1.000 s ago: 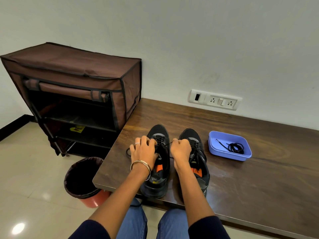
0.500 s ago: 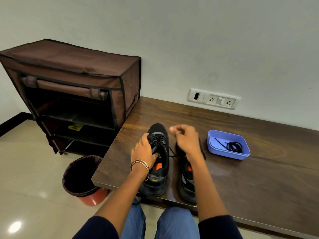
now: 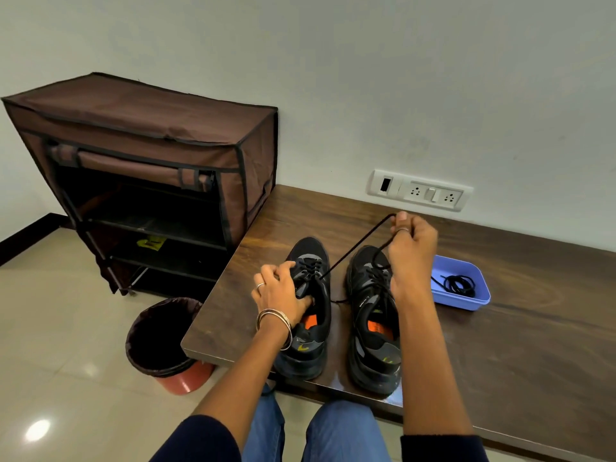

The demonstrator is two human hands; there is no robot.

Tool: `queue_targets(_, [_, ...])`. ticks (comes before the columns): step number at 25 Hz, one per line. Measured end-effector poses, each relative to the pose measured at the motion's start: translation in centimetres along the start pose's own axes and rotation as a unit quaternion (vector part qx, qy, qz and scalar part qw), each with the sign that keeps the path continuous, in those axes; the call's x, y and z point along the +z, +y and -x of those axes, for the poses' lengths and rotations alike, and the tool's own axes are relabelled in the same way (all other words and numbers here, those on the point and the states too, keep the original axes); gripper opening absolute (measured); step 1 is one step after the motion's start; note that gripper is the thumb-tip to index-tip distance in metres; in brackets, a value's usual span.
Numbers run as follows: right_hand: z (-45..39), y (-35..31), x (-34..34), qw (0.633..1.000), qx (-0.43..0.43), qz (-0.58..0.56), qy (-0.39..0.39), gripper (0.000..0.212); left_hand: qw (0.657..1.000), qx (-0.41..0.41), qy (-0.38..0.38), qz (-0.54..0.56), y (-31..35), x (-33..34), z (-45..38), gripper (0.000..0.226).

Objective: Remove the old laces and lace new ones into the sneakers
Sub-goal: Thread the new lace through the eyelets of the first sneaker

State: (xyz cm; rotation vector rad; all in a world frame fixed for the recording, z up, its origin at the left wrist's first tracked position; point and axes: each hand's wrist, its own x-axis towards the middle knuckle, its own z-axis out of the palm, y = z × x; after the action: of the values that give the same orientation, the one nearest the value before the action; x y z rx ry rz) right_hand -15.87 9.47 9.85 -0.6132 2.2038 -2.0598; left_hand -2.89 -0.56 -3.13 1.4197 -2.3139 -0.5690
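Two black sneakers stand side by side on the dark wooden table point(image 3: 520, 355), toes toward the wall. My left hand point(image 3: 283, 295) grips the left sneaker point(image 3: 308, 328) at its tongue and laced eyelets. My right hand point(image 3: 411, 248) is raised above the right sneaker point(image 3: 375, 315) and pinches a black lace point(image 3: 356, 246). That lace runs taut from the left sneaker's eyelets up to my right fingers. A loose end of it lies on the table between the shoes.
A blue plastic tray point(image 3: 466, 298) holding a coiled black lace point(image 3: 458, 284) sits right of the shoes. A brown fabric shoe rack point(image 3: 150, 168) stands left of the table, with a lined bin point(image 3: 163, 341) on the floor. A wall socket panel point(image 3: 420, 190) is behind.
My right hand has risen and moved right and away, drawing the lace out of the left sneaker into a long taut line. My left hand stayed on the left sneaker.
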Motion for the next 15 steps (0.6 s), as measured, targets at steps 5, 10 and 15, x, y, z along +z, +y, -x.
queue_targets(5, [1.1,2.0,0.2,0.903,-0.083,0.415,0.079,0.031,0.996,0.025,-0.012,0.079,-0.5,0.2,-0.2,0.061])
queue_targets(10, [3.5,6.5,3.6,0.804,-0.172,0.512,-0.249,0.038,0.992,0.017,-0.009,0.125,-0.4,-0.2,0.0,0.064])
queue_targets(15, [4.4,7.8,4.1,0.853,-0.135,0.464,-0.199,0.021,0.993,-0.001,-0.005,0.118,-0.3,-0.5,0.3,0.063])
